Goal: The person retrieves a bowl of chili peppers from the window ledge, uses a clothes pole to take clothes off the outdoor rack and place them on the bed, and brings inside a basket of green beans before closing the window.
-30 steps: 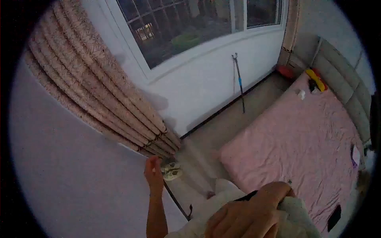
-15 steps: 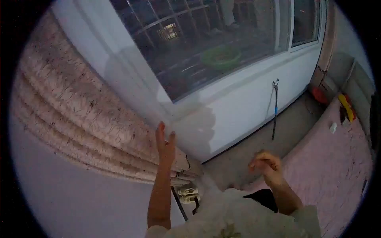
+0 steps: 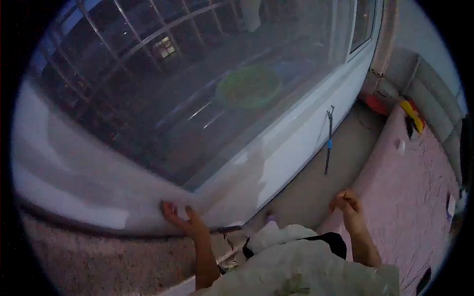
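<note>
My left hand [image 3: 180,220] is open with its fingers apart, in front of the white window frame [image 3: 210,203] by its lower corner. Whether it touches the frame I cannot tell. Just below that hand lies the patterned pink curtain [image 3: 98,256]. On the other side, my right hand [image 3: 348,203] has its fingers curled in, between the floor strip and the pink-covered bed [image 3: 395,212]. What those fingers hold, if anything, is hidden.
A dark forked pole [image 3: 329,143] with a blue band leans against the white wall under the window. Behind the glass a green round basin [image 3: 249,87] and bars show. A yellow and red item [image 3: 413,116] and a small white object [image 3: 401,146] lie on the bed.
The view has turned, bringing more of the window in and the curtain down to the lower left. My left hand has gone lower and left. My right hand stays curled.
</note>
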Demonstrator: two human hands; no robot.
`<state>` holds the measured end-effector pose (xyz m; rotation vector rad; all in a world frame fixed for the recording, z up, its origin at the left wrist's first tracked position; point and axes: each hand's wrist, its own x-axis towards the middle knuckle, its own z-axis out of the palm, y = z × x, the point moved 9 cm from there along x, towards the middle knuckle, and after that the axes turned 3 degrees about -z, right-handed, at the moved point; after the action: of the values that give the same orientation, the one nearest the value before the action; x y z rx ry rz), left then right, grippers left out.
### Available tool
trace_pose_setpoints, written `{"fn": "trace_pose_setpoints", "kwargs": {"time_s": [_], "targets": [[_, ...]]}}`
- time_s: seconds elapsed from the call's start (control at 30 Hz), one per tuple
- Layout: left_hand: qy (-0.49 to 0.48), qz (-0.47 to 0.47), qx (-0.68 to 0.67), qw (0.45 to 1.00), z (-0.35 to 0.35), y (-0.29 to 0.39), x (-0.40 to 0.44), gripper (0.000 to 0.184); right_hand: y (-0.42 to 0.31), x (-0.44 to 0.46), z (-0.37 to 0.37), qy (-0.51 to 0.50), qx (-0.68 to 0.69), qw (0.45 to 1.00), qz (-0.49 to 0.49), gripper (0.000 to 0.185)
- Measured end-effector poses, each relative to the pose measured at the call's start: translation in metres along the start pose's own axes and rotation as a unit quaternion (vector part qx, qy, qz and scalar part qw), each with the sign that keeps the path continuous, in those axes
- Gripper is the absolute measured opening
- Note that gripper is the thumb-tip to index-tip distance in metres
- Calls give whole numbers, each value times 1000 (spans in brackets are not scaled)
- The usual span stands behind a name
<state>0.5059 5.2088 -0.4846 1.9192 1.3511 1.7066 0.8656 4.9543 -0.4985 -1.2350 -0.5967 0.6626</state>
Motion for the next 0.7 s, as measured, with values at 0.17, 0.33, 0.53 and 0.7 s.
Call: {"fn": "trace_pose_setpoints", "kwargs": {"time_s": [0.17,0.33,0.53,0.7], "targets": [[5,-94,45,995,-9,-12,0,53,6,42,18,39,-55,998,-15,10],[-52,-55,-17,997,13,12,-11,56,10,73,99,-83,33,992,-89,9],[-228,-49,-144,962,96,50,-11,54,-56,97,212,-196,-311,856,-363,57],[-295,41,-205,932,175,91,-7,63,-76,138,222,-54,-320,836,-443,83]]}}
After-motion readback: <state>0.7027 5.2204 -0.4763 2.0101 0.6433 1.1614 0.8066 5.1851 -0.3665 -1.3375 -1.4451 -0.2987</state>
